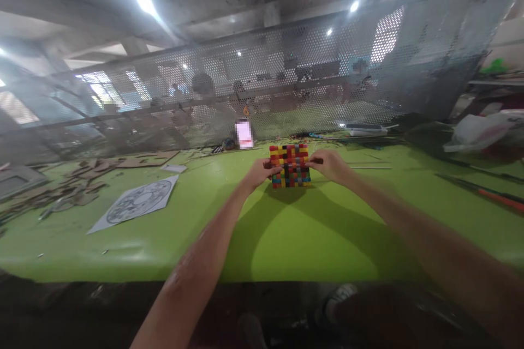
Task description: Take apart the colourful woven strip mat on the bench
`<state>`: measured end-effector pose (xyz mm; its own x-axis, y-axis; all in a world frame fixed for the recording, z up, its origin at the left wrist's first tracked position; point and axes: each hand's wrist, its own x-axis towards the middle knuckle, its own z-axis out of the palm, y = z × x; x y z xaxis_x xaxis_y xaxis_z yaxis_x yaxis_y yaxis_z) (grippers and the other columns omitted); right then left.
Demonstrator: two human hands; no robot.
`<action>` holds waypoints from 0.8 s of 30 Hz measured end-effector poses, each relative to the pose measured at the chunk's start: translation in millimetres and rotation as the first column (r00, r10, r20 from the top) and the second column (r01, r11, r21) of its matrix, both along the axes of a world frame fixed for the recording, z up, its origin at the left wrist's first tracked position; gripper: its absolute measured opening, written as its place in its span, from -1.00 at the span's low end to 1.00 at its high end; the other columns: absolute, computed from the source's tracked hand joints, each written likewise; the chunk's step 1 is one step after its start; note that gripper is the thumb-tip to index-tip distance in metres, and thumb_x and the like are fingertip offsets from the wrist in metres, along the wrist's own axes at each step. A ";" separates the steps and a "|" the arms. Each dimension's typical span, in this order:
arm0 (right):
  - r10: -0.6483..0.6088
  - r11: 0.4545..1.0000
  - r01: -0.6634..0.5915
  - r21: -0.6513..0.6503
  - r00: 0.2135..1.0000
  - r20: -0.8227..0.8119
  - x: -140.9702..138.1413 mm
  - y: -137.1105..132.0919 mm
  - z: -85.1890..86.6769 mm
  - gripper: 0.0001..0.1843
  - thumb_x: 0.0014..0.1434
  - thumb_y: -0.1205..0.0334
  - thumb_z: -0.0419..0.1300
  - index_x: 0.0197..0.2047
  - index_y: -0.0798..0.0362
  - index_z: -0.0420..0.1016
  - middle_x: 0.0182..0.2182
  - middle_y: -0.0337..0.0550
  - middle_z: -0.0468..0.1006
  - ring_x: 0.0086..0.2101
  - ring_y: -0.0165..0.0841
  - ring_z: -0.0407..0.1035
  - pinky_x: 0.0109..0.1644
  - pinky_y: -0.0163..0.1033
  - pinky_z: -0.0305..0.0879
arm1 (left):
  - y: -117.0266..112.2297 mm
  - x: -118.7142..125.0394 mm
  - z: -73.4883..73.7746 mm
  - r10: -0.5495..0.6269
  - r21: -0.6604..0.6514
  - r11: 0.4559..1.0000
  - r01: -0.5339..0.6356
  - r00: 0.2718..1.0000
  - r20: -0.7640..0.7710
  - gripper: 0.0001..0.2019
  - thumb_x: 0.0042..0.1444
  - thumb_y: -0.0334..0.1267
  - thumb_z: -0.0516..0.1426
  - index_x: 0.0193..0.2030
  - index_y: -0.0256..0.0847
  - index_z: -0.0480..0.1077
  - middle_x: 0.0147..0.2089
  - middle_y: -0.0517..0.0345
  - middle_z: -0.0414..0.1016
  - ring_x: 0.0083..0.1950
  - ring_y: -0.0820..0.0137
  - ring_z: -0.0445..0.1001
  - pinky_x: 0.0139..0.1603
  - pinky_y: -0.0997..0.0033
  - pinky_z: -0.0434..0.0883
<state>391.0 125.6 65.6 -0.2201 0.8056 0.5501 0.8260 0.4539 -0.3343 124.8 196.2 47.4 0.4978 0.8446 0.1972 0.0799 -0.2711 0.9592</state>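
Note:
A small square mat woven from strips of many colours (pixel 290 166) is held up above the green table, its patterned face towards me. Red, yellow, black and blue show in its weave, and the strip ends stick out at the sides. Pinching its left edge is my left hand (pixel 259 173), thumb in front. On the opposite edge my right hand (pixel 327 163) grips with thumb and fingers. Fingers behind the mat are hidden. Shadows of hands and mat fall on the tabletop below.
A sheet with a printed ring pattern (pixel 139 202) lies on the green table (pixel 286 251), near cardboard scraps (pixel 82 180). A lit phone (pixel 244 134) leans at the back against a perforated metal screen (pixel 282 82). Plastic bag (pixel 487 131) and orange-handled tool (pixel 501 199) are right.

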 end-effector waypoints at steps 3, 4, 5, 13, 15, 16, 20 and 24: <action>0.018 0.999 -0.018 0.050 1.000 0.011 -0.7 -1.7 1.3 -0.76 0.34 0.14 0.27 -0.28 0.09 0.67 -0.32 -0.01 0.68 -0.36 -0.25 0.47 -0.22 -0.17 0.27 | 1.5 -0.5 0.1 -0.003 -0.005 1.000 0.003 0.999 0.044 -0.77 0.07 -0.30 0.40 -0.14 -0.29 0.60 -0.12 -0.05 0.70 -0.24 0.34 0.60 -0.07 0.20 0.54; 0.018 0.998 -0.019 0.058 1.000 0.018 -1.3 -2.0 1.7 -0.77 0.34 0.14 0.27 -0.26 0.10 0.68 -0.32 -0.01 0.68 -0.35 -0.25 0.47 -0.22 -0.17 0.27 | 2.0 -0.8 0.2 -0.005 -0.007 1.000 0.005 0.998 0.056 -0.75 0.06 -0.29 0.41 -0.12 -0.29 0.60 -0.10 -0.05 0.70 -0.23 0.33 0.61 -0.06 0.19 0.54; 0.012 0.998 -0.014 0.059 1.000 0.026 -2.0 -2.2 2.0 -0.78 0.34 0.16 0.28 -0.25 0.11 0.68 -0.32 0.00 0.68 -0.36 -0.25 0.47 -0.22 -0.18 0.27 | 2.4 -1.2 0.2 -0.007 -0.008 1.000 0.007 0.998 0.065 -0.74 0.05 -0.28 0.41 -0.11 -0.29 0.60 -0.08 -0.06 0.70 -0.21 0.33 0.61 -0.05 0.18 0.55; -0.007 0.999 0.003 0.047 0.997 0.083 -3.5 0.4 -0.5 -0.68 0.39 0.11 0.21 -0.21 0.13 0.72 -0.33 0.02 0.69 -0.38 -0.28 0.46 -0.23 -0.19 0.26 | 4.6 -2.8 -1.8 0.012 0.010 1.000 -0.013 0.998 0.057 -0.67 0.01 -0.17 0.45 -0.14 -0.29 0.60 -0.08 -0.08 0.70 -0.18 0.31 0.62 -0.05 0.17 0.55; 0.002 0.999 -0.007 0.053 0.995 0.101 -3.3 0.6 -0.9 -0.66 0.40 0.08 0.20 -0.22 0.10 0.74 -0.35 0.00 0.69 -0.39 -0.28 0.45 -0.23 -0.19 0.26 | 4.1 -3.2 -0.5 0.020 0.009 1.000 -0.021 0.998 0.054 -0.70 0.03 -0.21 0.44 -0.13 -0.29 0.60 -0.07 -0.08 0.70 -0.18 0.32 0.61 -0.04 0.19 0.55; 0.002 0.999 -0.007 0.047 0.994 0.105 -3.4 0.5 -0.8 -0.65 0.40 0.08 0.19 -0.23 0.09 0.74 -0.37 0.00 0.68 -0.40 -0.29 0.44 -0.24 -0.19 0.26 | 3.7 -3.5 0.3 0.027 0.011 1.000 -0.027 0.999 0.047 -0.71 0.04 -0.22 0.44 -0.13 -0.29 0.61 -0.08 -0.07 0.70 -0.18 0.32 0.61 -0.03 0.19 0.54; -0.024 1.000 0.023 0.012 0.994 0.104 -5.1 -0.1 0.8 -0.69 0.37 0.16 0.23 -0.29 0.11 0.74 -0.42 -0.02 0.65 -0.45 -0.30 0.41 -0.28 -0.21 0.21 | 1.4 -4.2 3.4 0.027 0.015 1.000 -0.027 0.999 0.031 -0.72 0.06 -0.23 0.43 -0.12 -0.30 0.61 -0.08 -0.05 0.70 -0.18 0.33 0.61 0.01 0.19 0.53; -0.027 1.000 0.026 0.004 0.994 0.106 -6.3 -0.1 2.3 -0.75 0.34 0.19 0.27 -0.29 0.10 0.73 -0.39 -0.02 0.67 -0.42 -0.30 0.43 -0.28 -0.23 0.19 | 0.8 -4.0 3.3 0.034 0.023 0.999 -0.034 0.999 0.010 -0.71 0.06 -0.20 0.42 -0.13 -0.30 0.61 -0.11 -0.05 0.70 -0.22 0.33 0.60 -0.05 0.20 0.54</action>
<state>384.7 125.6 67.9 -0.2557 0.8103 0.5273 0.8684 0.4322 -0.2430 120.8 197.0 50.7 0.4666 0.8563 0.2215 0.0799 -0.2902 0.9536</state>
